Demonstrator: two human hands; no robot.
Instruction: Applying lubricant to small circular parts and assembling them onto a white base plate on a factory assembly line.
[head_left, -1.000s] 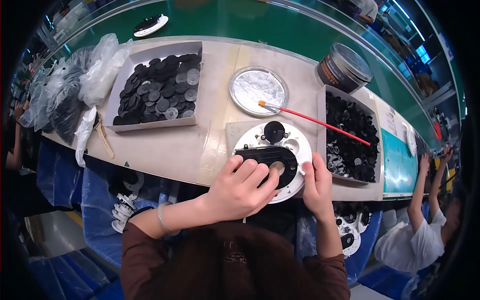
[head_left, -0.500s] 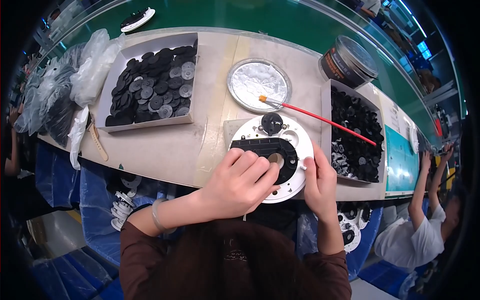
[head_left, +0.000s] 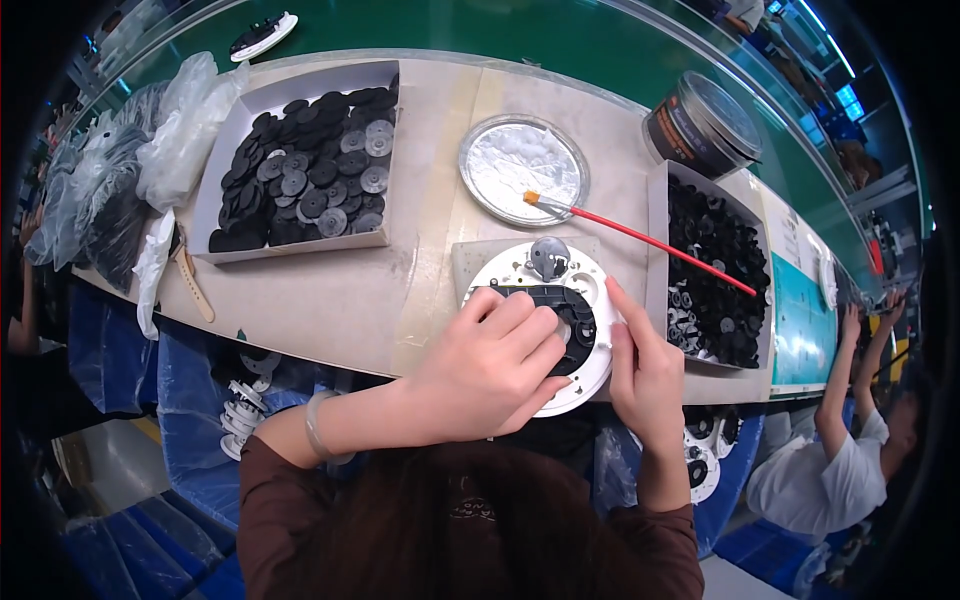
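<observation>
A white round plate (head_left: 585, 385) with a black curved cover (head_left: 572, 298) on it lies at the near edge of the bench. My left hand (head_left: 490, 365) is over the cover, fingers curled down and closed. Its fingertips are mostly hidden, and I cannot make out what they pinch. My right hand (head_left: 648, 375) grips the plate's right rim, thumb on top and index finger stretched along the edge. At the plate's far side sits a dark round disc (head_left: 549, 257) with a light sheen.
A box of black discs (head_left: 310, 180) stands left, a box of small black parts (head_left: 712, 265) right. Beyond the plate, a red-handled brush (head_left: 650, 240) rests across a lid of white paste (head_left: 520, 165). A dark tub (head_left: 700, 125) stands behind. Plastic bags (head_left: 185, 140) lie far left.
The plate has shifted slightly nearer, and its far disc catches more light. My left fingers have curled further over the cover's middle. My right index finger has straightened along the rim.
</observation>
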